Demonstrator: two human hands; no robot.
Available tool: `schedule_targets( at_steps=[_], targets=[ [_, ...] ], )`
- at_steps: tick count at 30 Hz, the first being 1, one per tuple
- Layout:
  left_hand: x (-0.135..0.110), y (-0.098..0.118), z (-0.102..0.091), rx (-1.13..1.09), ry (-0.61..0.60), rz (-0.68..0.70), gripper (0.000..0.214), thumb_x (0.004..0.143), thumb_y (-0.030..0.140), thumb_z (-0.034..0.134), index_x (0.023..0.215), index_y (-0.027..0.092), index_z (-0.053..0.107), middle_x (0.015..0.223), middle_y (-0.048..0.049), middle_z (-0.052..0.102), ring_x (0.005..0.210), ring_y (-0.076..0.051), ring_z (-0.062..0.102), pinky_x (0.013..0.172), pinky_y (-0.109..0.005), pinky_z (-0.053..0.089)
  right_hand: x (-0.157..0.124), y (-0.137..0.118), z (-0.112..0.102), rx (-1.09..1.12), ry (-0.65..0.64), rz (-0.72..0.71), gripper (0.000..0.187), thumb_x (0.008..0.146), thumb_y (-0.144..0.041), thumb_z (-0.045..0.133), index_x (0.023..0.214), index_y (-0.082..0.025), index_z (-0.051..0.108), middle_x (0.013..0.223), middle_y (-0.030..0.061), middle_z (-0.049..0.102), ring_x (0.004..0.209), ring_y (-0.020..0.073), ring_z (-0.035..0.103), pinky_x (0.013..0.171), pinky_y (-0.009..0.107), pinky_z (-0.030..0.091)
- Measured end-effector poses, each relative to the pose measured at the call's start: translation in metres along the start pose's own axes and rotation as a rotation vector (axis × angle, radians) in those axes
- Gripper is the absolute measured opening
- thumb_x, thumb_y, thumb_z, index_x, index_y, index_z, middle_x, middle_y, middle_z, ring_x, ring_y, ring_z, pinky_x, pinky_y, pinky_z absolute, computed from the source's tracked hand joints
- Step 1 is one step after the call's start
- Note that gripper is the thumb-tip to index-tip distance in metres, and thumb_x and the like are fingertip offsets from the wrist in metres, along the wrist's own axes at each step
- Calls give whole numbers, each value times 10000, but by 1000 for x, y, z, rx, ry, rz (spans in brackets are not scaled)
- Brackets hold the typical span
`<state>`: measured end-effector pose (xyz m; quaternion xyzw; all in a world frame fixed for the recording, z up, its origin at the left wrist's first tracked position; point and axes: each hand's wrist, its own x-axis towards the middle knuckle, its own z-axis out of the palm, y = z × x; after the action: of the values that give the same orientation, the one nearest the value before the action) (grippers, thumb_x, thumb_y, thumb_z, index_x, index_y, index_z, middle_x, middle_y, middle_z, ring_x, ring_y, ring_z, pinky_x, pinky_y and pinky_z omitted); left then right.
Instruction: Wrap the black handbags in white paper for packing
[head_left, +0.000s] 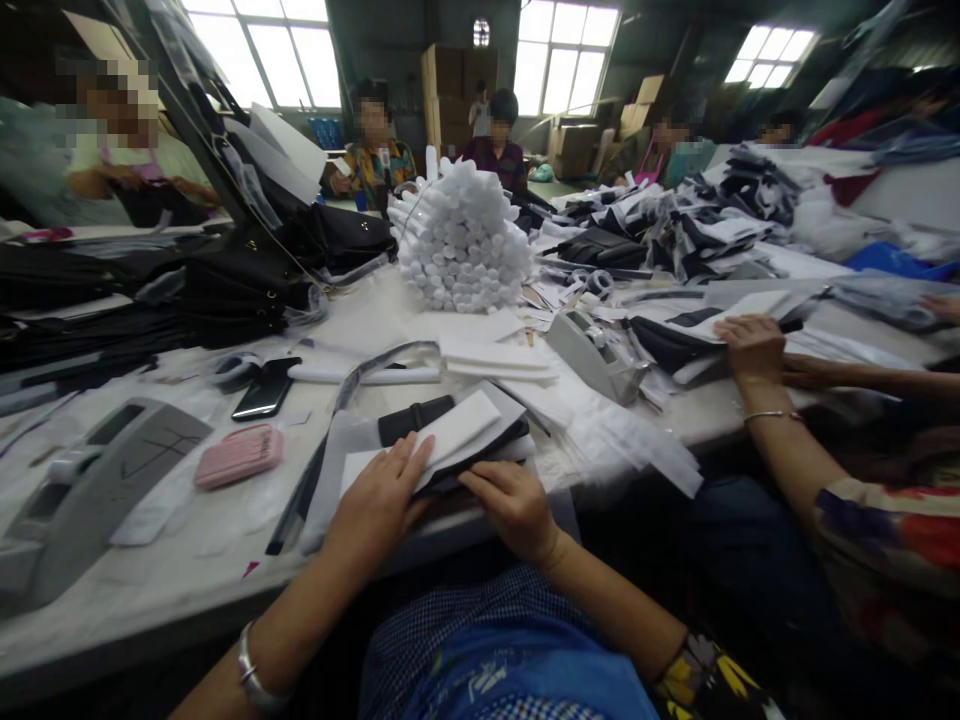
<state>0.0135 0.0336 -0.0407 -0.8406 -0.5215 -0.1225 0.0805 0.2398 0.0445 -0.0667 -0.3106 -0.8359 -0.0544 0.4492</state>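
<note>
A black bag [416, 420] lies at the table's front edge, wrapped in pale sheeting with a white padding piece [469, 430] on top. My left hand [382, 490] grips its left part, fingers over the white piece and thumb at the near edge. Close by on the right, my right hand [517, 508] pinches the bag's dark near edge between thumb and bent fingers. What lies under the fingertips is hidden. A long dark strap [352, 375] curves around behind the bag on the left.
Left of me are a grey tape dispenser [112, 480], a pink case [240, 456] and a phone [267, 388]. A second dispenser [592, 350] stands right of the bag. White rolls [465, 240] are stacked behind. A co-worker's hand [754, 350] works at the right.
</note>
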Motion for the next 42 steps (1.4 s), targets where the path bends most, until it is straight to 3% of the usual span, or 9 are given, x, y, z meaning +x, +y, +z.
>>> schedule_targets(
  at_steps=[6, 9, 14, 21, 24, 29, 32, 38, 42],
  targets=[
    [-6, 7, 13, 121, 84, 26, 611, 907, 195, 599, 1488, 187, 410, 1445, -250, 514, 1278, -353, 568, 1027, -497, 494, 25, 23, -27, -87, -229, -112, 450, 987, -139, 514, 1423, -248, 523, 1404, 60, 599, 1355, 238, 496, 1187, 508, 330],
    [0, 18, 4, 156, 31, -18, 601, 878, 130, 598, 1456, 224, 465, 1446, -248, 513, 1282, -364, 562, 1021, -504, 494, 28, 43, -19, -115, -299, -157, 391, 999, -152, 485, 1369, -236, 579, 1358, 42, 638, 1286, 235, 566, 1180, 510, 345],
    [17, 45, -2, 188, -37, -97, 455, 889, 162, 537, 1343, 148, 577, 1547, -187, 402, 1390, -416, 422, 1037, -636, 439, 14, 50, -3, -62, -191, -119, 344, 1005, -146, 470, 1291, -232, 640, 1240, 37, 711, 1160, 187, 654, 1131, 449, 415],
    [13, 42, 21, 249, 59, -45, 631, 912, 138, 493, 1515, 279, 371, 1541, -97, 434, 1369, -382, 461, 1022, -579, 470, 40, 71, -33, 232, -279, -50, 272, 997, -260, 532, 1241, -255, 652, 1173, 26, 734, 1131, 159, 663, 1126, 409, 425],
    [10, 39, 25, 247, 100, -48, 668, 903, 142, 498, 1532, 289, 328, 1556, -85, 413, 1380, -372, 450, 1034, -564, 463, 62, 110, -45, 118, -308, 179, 523, 917, -244, 620, 1428, -211, 513, 1433, 124, 559, 1367, 245, 481, 1172, 478, 350],
    [8, 39, 28, 256, 151, -43, 727, 863, 103, 498, 1538, 297, 308, 1558, -54, 413, 1373, -345, 466, 1017, -533, 482, 88, 159, -28, -64, -730, 480, 1030, 685, -177, 716, 1588, -185, 220, 1619, 226, 213, 1492, 411, 205, 1161, 611, 259],
    [8, 38, 32, 265, 176, -54, 733, 850, 76, 491, 1526, 312, 336, 1557, -40, 413, 1375, -330, 466, 1023, -516, 477, 98, 167, -15, -98, -847, 462, 1055, 672, -180, 712, 1593, -211, 201, 1605, 220, 261, 1471, 423, 260, 1144, 606, 287],
    [7, 35, 39, 259, 175, -55, 837, 812, 35, 472, 1550, 335, 217, 1541, -29, 431, 1379, -317, 464, 1014, -513, 487, 133, 192, -19, -139, -763, 297, 695, 822, -96, 559, 1500, -191, 443, 1303, 146, 660, 1133, 287, 666, 945, 374, 526],
    [6, 33, 45, 264, 179, -56, 871, 813, 56, 469, 1562, 335, 125, 1509, -48, 474, 1351, -318, 500, 990, -514, 503, 171, 227, -18, -294, -659, 176, 692, 811, 22, 497, 1462, -211, 494, 1327, 117, 647, 1182, 263, 634, 1003, 361, 489]
  ],
)
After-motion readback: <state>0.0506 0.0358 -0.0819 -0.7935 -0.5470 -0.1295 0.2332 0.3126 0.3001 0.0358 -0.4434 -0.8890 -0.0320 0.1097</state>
